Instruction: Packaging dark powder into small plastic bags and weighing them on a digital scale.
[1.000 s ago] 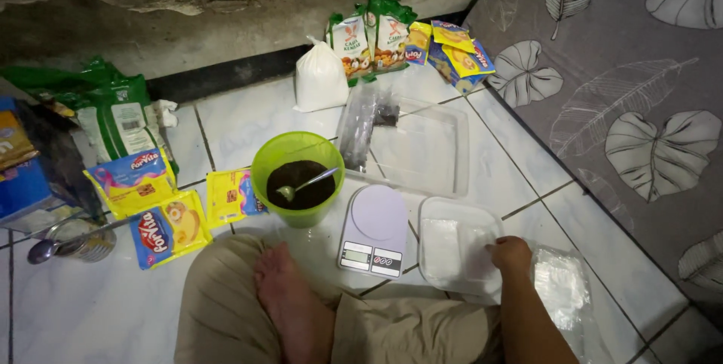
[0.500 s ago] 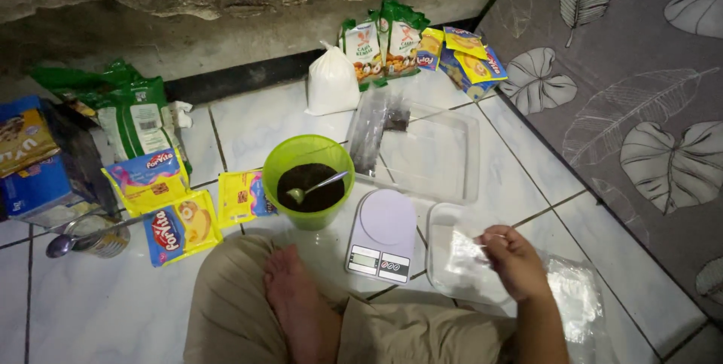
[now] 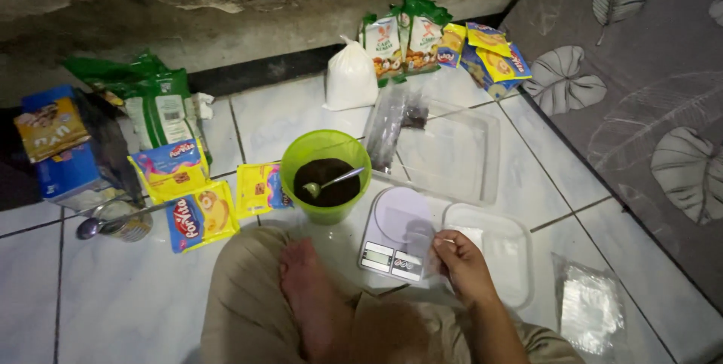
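Right hand had moved left off the clear lidded tray onto the white kitchen scale, fingers curled round a thin clear sheet at its right edge; green bowl behind-left of scale already held dark mix and spoon, scale platform bare, weighing apparently pending; left hand unseen.

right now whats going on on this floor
A person sits cross-legged on a tiled floor. Their right hand holds a clear plastic sheet or bag over the right edge of a small white scale. The left hand is out of view. A green bowl of dark powder with a spoon in it stands beside the scale. A clear tray lies just right of the hand, with snack packets spread around.
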